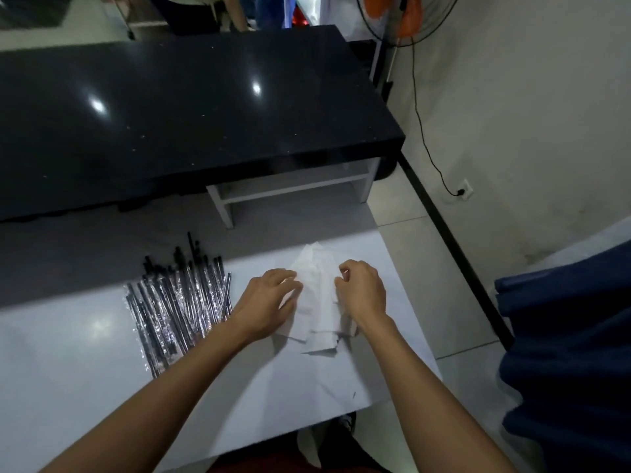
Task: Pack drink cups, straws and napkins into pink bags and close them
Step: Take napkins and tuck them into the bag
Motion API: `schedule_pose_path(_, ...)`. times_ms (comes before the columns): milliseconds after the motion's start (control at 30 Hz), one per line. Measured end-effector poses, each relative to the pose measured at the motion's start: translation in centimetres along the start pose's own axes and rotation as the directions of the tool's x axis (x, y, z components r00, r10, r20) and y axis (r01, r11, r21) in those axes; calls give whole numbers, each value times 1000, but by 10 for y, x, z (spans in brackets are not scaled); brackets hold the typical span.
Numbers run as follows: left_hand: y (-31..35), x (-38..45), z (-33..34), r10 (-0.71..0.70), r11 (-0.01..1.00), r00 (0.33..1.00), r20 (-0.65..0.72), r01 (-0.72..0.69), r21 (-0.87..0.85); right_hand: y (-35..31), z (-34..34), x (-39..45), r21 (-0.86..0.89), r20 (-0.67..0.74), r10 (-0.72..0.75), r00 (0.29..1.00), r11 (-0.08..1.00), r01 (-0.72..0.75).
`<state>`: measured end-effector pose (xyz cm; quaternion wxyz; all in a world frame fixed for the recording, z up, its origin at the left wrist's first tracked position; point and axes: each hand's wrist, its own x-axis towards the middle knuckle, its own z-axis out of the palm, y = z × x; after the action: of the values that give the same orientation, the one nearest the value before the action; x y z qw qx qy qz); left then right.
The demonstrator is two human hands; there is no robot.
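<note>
Here, two hands [269, 302] [362, 291], napkins [317, 302].

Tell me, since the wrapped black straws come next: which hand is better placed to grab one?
Probably left: the left hand rests beside the pile of plastic-wrapped black straws; the right hand pinches the white paper napkins.

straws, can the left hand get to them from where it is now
Probably yes: the straws lie just left of the left hand on the white table, nothing between, though it rests on the napkins.
</note>
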<state>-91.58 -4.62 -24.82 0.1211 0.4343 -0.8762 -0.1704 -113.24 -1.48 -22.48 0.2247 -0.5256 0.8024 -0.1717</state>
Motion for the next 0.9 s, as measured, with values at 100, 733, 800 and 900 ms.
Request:
schedule_pose_path(100, 13, -2, -1, -108, 991, 992, -62, 103, -90, 6, -5, 7, 129, 16, -40, 999, 991, 37)
schedule_pose_path(733, 71, -27, -7, -808, 167, 589, 18, 259, -951, -40, -4, -5, 634, 298, -418, 859, 759, 150)
schedule_pose_path(800, 69, -34, -6, -853, 125, 522, 4, 211, -969, -38, 0, -6, 617, 301, -461, 834, 761, 198)
schedule_pose_path(900, 63, -49, -7, -903, 55, 429, 14, 147, -988, -26, 5, 0, 418, 224, -467, 855, 839, 348)
